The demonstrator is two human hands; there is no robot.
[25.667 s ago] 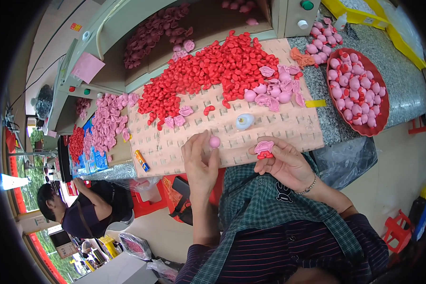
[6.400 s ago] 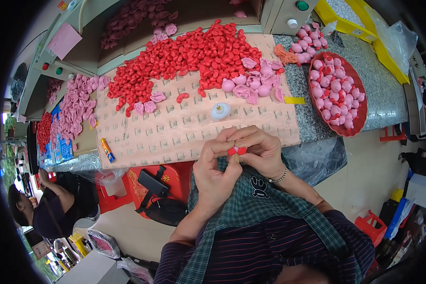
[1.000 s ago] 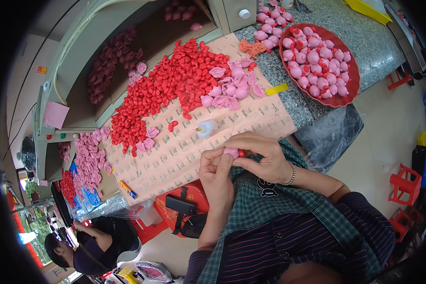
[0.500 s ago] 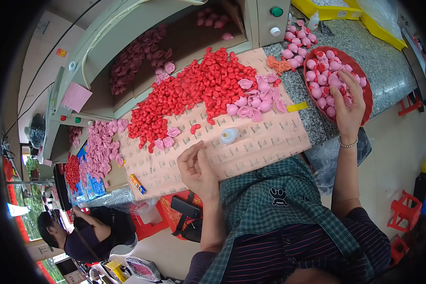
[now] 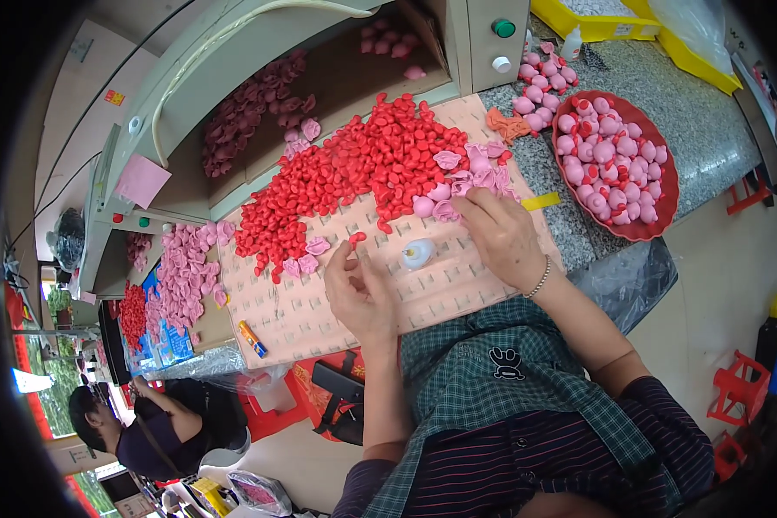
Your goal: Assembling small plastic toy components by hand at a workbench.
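On the peach patterned mat (image 5: 319, 319), my left hand (image 5: 361, 298) has its thumb and forefinger against a small curved red piece (image 5: 357, 237), which lies apart from the red heap (image 5: 380, 147). My right hand (image 5: 505, 242) is bent over the pink pieces (image 5: 423, 205) at the heap's right end. Its fingers are pinched together at a thin, petal-like pink piece (image 5: 445, 211), partly hidden by the fingertips. Between my hands stands a small whitish bottle (image 5: 418, 253) with a narrow tip. A red scalloped bowl (image 5: 665, 216) at the right holds round pink pieces with red parts.
More round pink pieces (image 5: 540, 91) lie on the speckled counter (image 5: 699, 112), beside an orange crumpled piece (image 5: 508, 125). A grey machine housing (image 5: 181, 112) borders the mat's far side. A yellow-and-blue tube (image 5: 252, 338) lies at the left. Another person (image 5: 160, 423) sits at lower left.
My right hand has left the red bowl and come left to the pink pieces on the mat. My left hand's fingertips have moved up to the single red piece.
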